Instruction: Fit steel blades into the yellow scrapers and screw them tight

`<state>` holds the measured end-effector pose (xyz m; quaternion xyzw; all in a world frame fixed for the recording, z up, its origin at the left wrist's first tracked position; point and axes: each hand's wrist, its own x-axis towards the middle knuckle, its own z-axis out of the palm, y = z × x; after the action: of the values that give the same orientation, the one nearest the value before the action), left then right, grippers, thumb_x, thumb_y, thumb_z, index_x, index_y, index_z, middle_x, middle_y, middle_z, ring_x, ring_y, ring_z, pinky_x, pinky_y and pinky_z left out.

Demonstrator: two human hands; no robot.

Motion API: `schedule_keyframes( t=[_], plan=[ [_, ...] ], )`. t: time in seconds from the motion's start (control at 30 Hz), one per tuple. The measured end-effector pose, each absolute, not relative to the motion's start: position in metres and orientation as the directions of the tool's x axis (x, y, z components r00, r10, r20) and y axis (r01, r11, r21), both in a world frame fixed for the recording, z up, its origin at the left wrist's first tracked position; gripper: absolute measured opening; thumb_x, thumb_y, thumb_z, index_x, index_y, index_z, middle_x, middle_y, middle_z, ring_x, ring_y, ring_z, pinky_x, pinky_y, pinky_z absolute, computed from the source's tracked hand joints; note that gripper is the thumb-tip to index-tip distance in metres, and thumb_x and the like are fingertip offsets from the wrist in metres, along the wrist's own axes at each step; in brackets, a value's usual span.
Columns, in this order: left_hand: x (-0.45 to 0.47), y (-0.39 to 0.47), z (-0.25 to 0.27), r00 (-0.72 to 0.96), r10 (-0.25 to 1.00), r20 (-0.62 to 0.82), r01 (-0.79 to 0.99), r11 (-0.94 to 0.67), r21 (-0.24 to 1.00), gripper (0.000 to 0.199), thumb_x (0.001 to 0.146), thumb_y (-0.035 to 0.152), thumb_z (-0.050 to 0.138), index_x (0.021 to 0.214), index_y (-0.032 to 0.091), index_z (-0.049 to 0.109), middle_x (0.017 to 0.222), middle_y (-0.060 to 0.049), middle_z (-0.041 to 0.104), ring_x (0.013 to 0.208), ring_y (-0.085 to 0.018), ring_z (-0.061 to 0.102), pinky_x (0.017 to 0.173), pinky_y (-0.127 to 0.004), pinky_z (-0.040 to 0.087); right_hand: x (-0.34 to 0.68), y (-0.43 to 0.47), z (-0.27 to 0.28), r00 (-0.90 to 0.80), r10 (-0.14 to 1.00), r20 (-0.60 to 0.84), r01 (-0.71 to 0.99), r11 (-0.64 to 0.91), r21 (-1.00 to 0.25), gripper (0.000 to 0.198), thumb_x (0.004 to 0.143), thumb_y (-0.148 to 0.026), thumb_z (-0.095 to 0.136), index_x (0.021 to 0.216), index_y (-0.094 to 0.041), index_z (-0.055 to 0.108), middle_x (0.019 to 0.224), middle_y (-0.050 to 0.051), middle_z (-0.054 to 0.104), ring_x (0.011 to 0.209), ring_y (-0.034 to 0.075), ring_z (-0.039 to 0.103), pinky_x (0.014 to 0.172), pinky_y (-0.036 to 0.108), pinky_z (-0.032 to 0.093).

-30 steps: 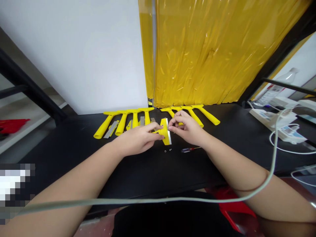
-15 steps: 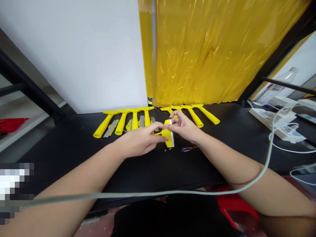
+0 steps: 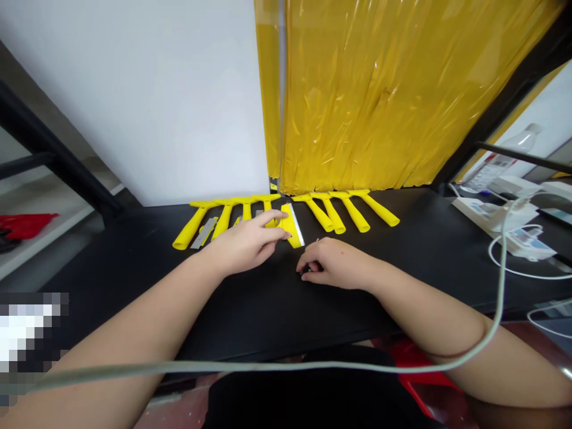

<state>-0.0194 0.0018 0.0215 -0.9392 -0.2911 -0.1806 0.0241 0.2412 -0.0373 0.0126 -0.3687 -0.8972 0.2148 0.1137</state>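
My left hand (image 3: 250, 241) is closed on a yellow scraper (image 3: 292, 229) with a pale blade strip along its right edge, held just above the black tabletop. The scraper's handle is mostly hidden behind that hand. Lower and to the right, my right hand (image 3: 339, 262) rests at the table surface with its fingers curled together. Small dark and shiny bits show at its fingertips, too small to name. Behind the left hand lie several yellow scraper handles (image 3: 190, 227) and a grey metal blade plate (image 3: 203, 233), partly covered.
Several more yellow handles (image 3: 379, 210) fan out at the back right, against the yellow plastic film (image 3: 357, 107). A white cable (image 3: 313, 364) loops across in front of my arms. Power strips (image 3: 504, 229) and a clear bottle (image 3: 504, 158) stand to the right.
My right hand has let go of the scraper and moved down towards the small parts on the table. The scraper has shifted slightly left and back in my left hand. The screwdriver is now hidden.
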Motion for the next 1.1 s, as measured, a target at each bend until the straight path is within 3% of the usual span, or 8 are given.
schedule_keyframes(
  t=[0.23,0.43,0.53,0.63,0.8,0.9,1.0,1.1],
  plan=[
    [-0.020,0.002,0.021,0.763,0.556,0.331,0.571,-0.819,0.061,0.034,0.100,0.015,0.050,0.119,0.024,0.077,0.155,-0.010,0.056,0.115,-0.024,0.072,0.096,-0.040,0.062,0.237,-0.039,0.008,-0.711,0.701,0.055,0.624,0.666,-0.408,0.011,0.089,-0.012,0.070,0.090,-0.020,0.076,0.075,-0.001,0.065,0.071,0.014,0.055,0.071,0.028,0.040],
    [-0.016,0.000,0.021,0.794,0.501,0.345,0.515,-0.855,0.058,0.035,0.100,0.014,0.050,0.120,0.026,0.075,0.154,-0.010,0.056,0.122,-0.025,0.070,0.097,-0.039,0.062,0.241,-0.030,0.008,-0.528,0.756,0.388,0.499,0.645,-0.578,0.006,0.094,-0.016,0.068,0.093,-0.019,0.073,0.079,-0.001,0.054,0.071,0.014,0.052,0.067,0.027,0.040],
    [-0.012,-0.004,0.022,0.801,0.476,0.363,0.487,-0.871,0.066,0.034,0.100,0.013,0.050,0.120,0.025,0.075,0.154,-0.012,0.057,0.119,-0.025,0.071,0.092,-0.037,0.063,0.241,-0.024,0.004,-0.441,0.770,0.461,0.454,0.635,-0.626,0.006,0.093,-0.017,0.070,0.092,-0.020,0.075,0.087,0.001,0.054,0.075,0.014,0.051,0.069,0.029,0.041],
    [-0.010,-0.006,0.022,0.808,0.443,0.388,0.456,-0.888,0.065,0.034,0.100,0.012,0.051,0.121,0.025,0.074,0.152,-0.012,0.058,0.123,-0.025,0.070,0.094,-0.037,0.063,0.241,-0.019,0.000,-0.392,0.803,0.449,0.436,0.592,-0.678,0.002,0.091,-0.022,0.074,0.091,-0.021,0.072,0.087,0.000,0.050,0.072,0.014,0.046,0.068,0.030,0.040],
    [-0.009,-0.006,0.019,0.812,0.404,0.421,0.426,-0.904,0.046,0.032,0.100,0.012,0.052,0.121,0.023,0.072,0.151,-0.013,0.059,0.125,-0.026,0.069,0.096,-0.039,0.063,0.238,-0.010,-0.010,-0.353,0.904,0.240,0.248,0.338,-0.908,0.039,0.081,-0.040,0.082,0.093,-0.024,0.048,0.075,-0.007,0.042,0.063,0.012,0.038,0.058,0.027,0.034],
    [-0.009,-0.006,0.018,0.813,0.402,0.422,0.430,-0.902,0.031,0.033,0.101,0.013,0.050,0.124,0.023,0.070,0.151,-0.013,0.059,0.122,-0.026,0.070,0.092,-0.038,0.063,0.237,-0.007,-0.009,-0.367,0.918,0.152,0.146,0.218,-0.965,0.051,0.075,-0.046,0.085,0.092,-0.025,0.041,0.076,-0.008,0.045,0.062,0.010,0.041,0.058,0.026,0.035],
    [-0.010,-0.007,0.020,0.803,0.425,0.419,0.453,-0.891,0.036,0.039,0.101,0.012,0.050,0.132,0.026,0.069,0.153,-0.014,0.056,0.117,-0.025,0.071,0.089,-0.036,0.063,0.244,-0.016,0.003,-0.312,0.906,0.285,0.172,0.349,-0.921,0.043,0.079,-0.041,0.083,0.088,-0.025,0.044,0.073,-0.007,0.042,0.060,0.011,0.038,0.057,0.028,0.035],
    [-0.011,-0.008,0.022,0.794,0.445,0.414,0.465,-0.883,0.058,0.040,0.100,0.011,0.051,0.131,0.027,0.071,0.153,-0.014,0.056,0.115,-0.024,0.071,0.090,-0.035,0.062,0.266,-0.034,0.017,-0.172,0.787,0.592,0.287,0.615,-0.734,0.032,0.090,-0.039,0.076,0.080,-0.025,0.050,0.072,-0.003,0.041,0.064,0.015,0.043,0.062,0.033,0.041]
  ],
)
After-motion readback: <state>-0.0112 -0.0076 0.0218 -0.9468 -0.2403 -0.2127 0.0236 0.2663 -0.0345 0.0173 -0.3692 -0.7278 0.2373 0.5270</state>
